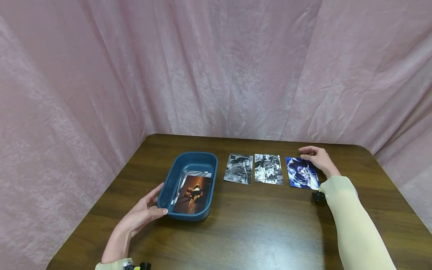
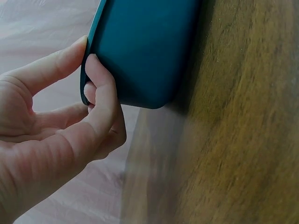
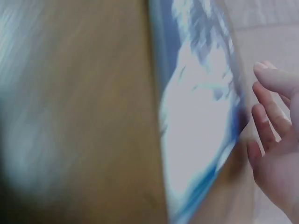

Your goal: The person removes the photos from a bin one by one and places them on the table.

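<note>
The left hand [image 1: 141,215] pinches the tray [image 1: 175,170] rim. Right of the tray, the right hand [image 1: 317,159], fingers loosely spread, touches the blue photo [image 1: 302,173], which could slide away.

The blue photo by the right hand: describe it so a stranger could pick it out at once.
On the dark wooden table, right of the blue tray, three photos lie flat in a row. The blue photo is the rightmost, with the right hand at its far right corner. Its swirling blue and white picture sets it apart from the two black-and-white photos beside it.
</note>
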